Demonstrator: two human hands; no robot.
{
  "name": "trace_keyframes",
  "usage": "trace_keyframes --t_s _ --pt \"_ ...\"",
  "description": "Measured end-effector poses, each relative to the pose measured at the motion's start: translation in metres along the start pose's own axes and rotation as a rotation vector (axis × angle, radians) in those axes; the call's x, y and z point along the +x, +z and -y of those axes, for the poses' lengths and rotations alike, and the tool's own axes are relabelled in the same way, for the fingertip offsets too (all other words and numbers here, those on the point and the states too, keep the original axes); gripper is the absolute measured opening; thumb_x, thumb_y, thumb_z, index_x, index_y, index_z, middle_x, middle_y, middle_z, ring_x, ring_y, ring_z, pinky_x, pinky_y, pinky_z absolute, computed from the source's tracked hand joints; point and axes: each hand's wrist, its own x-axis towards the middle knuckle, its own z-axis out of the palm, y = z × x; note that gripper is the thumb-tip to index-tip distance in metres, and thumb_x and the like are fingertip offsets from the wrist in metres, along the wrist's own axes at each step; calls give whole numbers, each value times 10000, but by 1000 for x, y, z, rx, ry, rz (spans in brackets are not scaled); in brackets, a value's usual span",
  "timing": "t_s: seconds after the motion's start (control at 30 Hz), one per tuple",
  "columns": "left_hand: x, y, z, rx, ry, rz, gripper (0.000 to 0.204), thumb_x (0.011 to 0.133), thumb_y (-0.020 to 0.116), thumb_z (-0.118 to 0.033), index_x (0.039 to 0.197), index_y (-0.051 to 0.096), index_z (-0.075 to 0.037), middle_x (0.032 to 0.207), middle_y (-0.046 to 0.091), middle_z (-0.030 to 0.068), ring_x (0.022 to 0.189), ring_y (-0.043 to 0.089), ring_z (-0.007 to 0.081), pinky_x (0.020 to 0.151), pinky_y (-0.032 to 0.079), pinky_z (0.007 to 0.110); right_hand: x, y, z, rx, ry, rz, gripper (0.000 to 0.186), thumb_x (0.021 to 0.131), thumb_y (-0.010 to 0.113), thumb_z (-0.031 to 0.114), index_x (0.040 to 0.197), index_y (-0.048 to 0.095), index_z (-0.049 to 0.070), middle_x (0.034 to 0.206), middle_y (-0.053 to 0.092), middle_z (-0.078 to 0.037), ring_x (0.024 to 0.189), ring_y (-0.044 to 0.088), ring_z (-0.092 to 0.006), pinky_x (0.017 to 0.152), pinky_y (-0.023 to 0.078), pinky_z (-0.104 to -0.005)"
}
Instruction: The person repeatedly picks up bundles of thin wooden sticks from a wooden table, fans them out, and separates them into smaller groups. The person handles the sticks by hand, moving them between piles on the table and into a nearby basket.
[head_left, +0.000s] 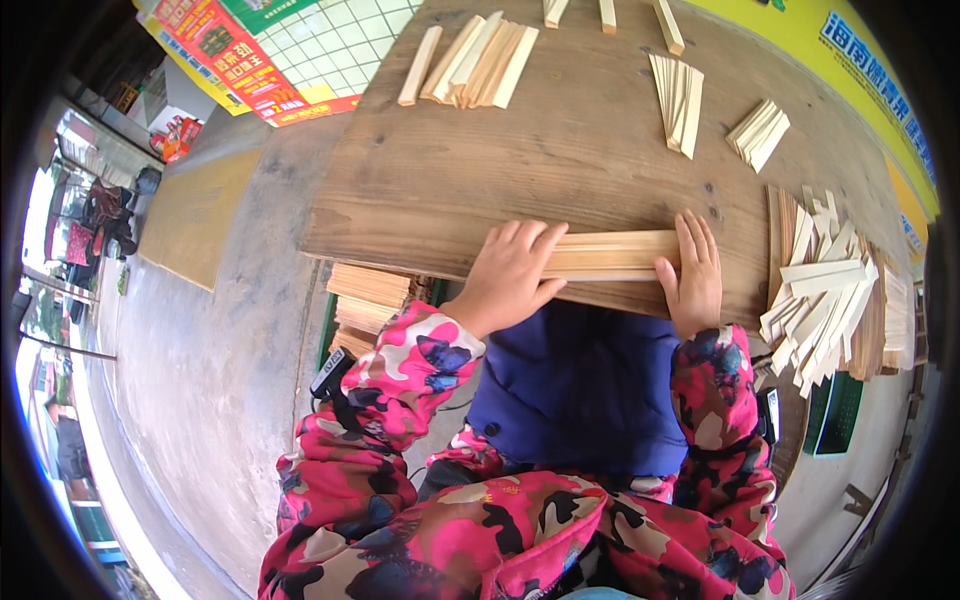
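Note:
A bundle of thin, pale wooden strips [612, 254] lies along the near edge of a brown wooden table [420, 190]. My left hand [512, 272] clasps its left end, fingers over the far side and thumb at the near side. At the opposite end, my right hand [692, 275] holds the strips, with its thumb at the near corner and its fingers along the end. Both palms are hidden from above.
To the right, loose strips [822, 280] heap over the table's edge. Farther back lie fanned strip groups [480, 65], a narrow bunch [678, 105] and a short bunch [757, 134]. Stacked wood [368, 298] sits below the left edge; a green crate [835, 415] stands low at right.

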Motion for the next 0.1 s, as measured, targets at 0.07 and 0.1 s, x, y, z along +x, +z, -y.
trace_keyframes --t_s 0.07,0.1 --pt "0 5 -1 -7 -13 27 637 757 643 -279 1286 381 -42 1118 459 149 1032 435 320 907 344 414 -1 3 -11 28 -21 41 620 828 565 322 1311 349 -1 1347 367 -185 1262 299 -377 1054 215 -443" --pt "-1 6 0 -10 -7 28 656 748 658 -283 1294 372 -58 1153 443 147 1063 429 315 927 333 414 -3 3 -14 49 -2 79 630 820 576 321 1315 347 6 1353 361 -184 1267 289 -385 1063 197 -442"
